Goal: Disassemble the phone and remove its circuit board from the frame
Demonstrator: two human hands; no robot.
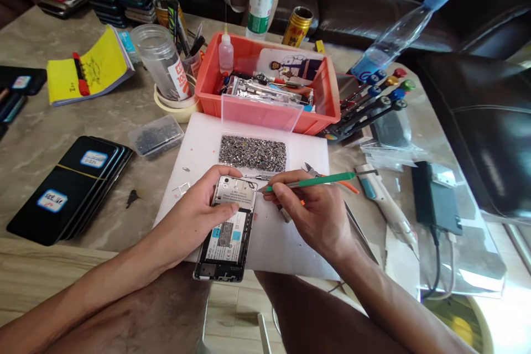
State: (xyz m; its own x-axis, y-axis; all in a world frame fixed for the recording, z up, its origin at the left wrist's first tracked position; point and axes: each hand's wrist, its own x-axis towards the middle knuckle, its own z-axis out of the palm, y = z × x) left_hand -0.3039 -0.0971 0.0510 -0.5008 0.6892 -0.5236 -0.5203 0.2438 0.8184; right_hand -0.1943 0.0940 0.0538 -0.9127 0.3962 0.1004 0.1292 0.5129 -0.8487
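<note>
My left hand (203,210) is closed round an opened phone (226,235), its thumb across the metal plate above the battery. The phone is tilted over the front edge of a white foam sheet (271,243). In my right hand (313,210) is a green tool (327,179), held like a pen, with its thin tip close to the upper right edge of the phone. Whether the tip touches the phone cannot be made out. Just beyond the hands, a clear box of small screws (253,154) stands with its lid up. Pliers (309,168) lie partly behind my right hand.
A red bin (265,116) of tools stands behind the foam. Stacked phones (62,193) lie at the left, near a small clear box (156,135). On the right are screwdrivers (373,102), a white electric tool (385,207) and a black adapter (435,199). Another person's arm shows behind the table.
</note>
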